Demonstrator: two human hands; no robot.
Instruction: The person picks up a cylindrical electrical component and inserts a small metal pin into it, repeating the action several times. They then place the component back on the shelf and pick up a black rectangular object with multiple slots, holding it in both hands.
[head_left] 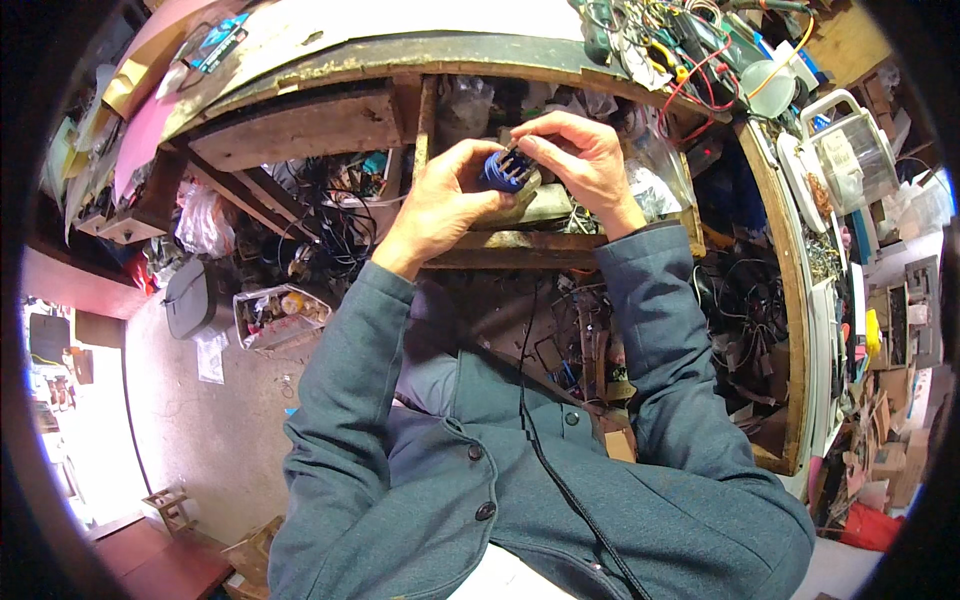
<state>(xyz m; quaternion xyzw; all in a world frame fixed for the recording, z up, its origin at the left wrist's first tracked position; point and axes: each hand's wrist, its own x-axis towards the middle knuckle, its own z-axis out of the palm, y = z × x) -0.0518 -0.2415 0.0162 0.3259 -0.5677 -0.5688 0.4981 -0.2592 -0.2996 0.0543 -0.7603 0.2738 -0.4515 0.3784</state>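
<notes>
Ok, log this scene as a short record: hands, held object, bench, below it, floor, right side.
left hand: grips a blue round part
right hand: at the part's upper end; exact pinch unclear
held object: blue with a dark pronged end
bench: workbench, wires heaped at upper right
below bench: tangled dark cables
floor: dark grey container on the left
right side: clear jug with handle

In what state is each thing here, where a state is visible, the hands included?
Left hand, curled around blue part
Blue part, held in the air
Right hand, fingers bent at the part, grip unclear
Black cables, tangled
Plastic bag, crumpled
Box, open and filled
Black cord, uncoiled
</notes>
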